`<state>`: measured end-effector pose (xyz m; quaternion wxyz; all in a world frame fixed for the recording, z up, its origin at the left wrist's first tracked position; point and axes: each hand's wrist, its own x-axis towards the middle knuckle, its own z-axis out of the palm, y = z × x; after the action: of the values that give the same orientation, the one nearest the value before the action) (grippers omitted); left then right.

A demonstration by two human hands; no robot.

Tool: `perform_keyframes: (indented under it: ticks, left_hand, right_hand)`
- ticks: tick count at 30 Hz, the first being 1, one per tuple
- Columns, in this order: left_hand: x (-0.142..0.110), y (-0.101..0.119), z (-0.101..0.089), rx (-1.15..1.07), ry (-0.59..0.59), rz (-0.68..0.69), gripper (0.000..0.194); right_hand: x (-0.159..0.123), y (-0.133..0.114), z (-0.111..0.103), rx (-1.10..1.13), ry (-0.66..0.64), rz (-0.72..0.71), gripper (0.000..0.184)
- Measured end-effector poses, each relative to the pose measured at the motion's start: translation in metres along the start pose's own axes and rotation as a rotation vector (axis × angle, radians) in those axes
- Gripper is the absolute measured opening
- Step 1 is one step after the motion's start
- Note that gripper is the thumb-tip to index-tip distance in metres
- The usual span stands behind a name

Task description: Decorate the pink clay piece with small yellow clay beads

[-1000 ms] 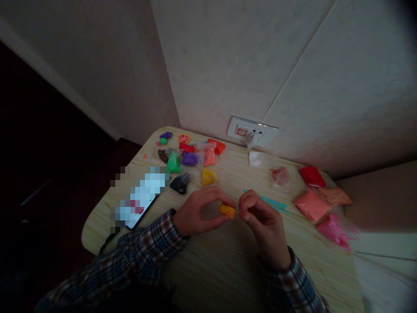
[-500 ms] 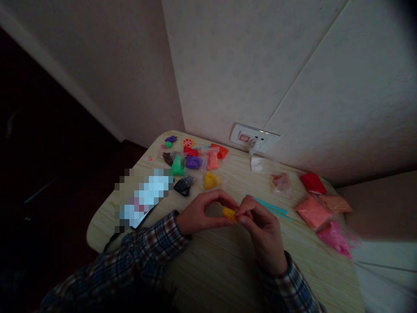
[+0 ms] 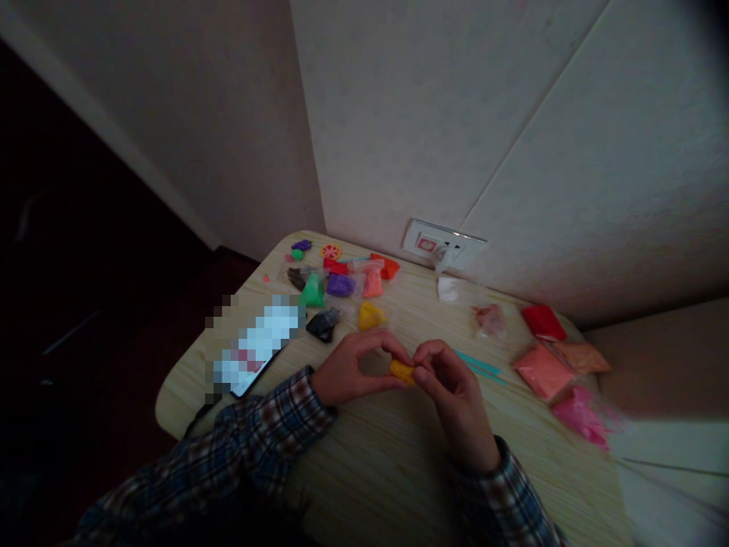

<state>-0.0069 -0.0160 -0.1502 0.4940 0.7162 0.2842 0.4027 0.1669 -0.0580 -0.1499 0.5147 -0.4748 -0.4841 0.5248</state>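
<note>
Between the thumb and fingertips of my left hand (image 3: 350,370) is a small yellow clay piece (image 3: 402,371), short and thick, with a bumpy surface like a corn cob. My right hand (image 3: 456,391) closes its thumb and fingers on the right end of that piece, hiding this end. Both hands hover over the near middle of the table, fingertips almost meeting. Just beyond them lies a bag of yellow clay (image 3: 371,315). Teal strips (image 3: 481,366) lie behind my right hand.
On the wooden table (image 3: 364,471), a phone (image 3: 259,346) with a blurred screen lies left. Small bags of green (image 3: 314,291), purple (image 3: 340,285) and black clay (image 3: 323,325) sit behind it, near a round citrus-like slice (image 3: 331,251). Salmon (image 3: 544,371) and pink bags (image 3: 584,414) lie right. A wall socket (image 3: 444,241) is behind.
My right hand has moved left from beside the yellow clay piece and pinched its right end. My left hand keeps its hold. The whole view has shifted slightly.
</note>
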Motion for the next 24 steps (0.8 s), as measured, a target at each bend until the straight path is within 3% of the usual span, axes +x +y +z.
perform_keyframes:
  ticks: [10,16,20,24]
  left_hand:
    - [0.0,0.0,-0.001,0.128,0.01,0.035,0.028]
    - [-0.003,-0.007,0.002,0.425,-0.147,0.087,0.018]
    - [-0.006,-0.012,0.002,0.6,-0.228,0.113,0.019]
    - [-0.006,-0.012,-0.007,0.736,-0.117,0.115,0.038]
  right_hand:
    - [-0.002,-0.001,-0.002,-0.011,0.03,0.008,0.021]
    - [0.0,0.006,-0.013,-0.009,0.172,0.008,0.023]
    - [0.002,0.008,-0.018,-0.009,0.19,0.018,0.026]
    - [0.004,0.01,-0.02,-0.051,0.16,0.026,0.026]
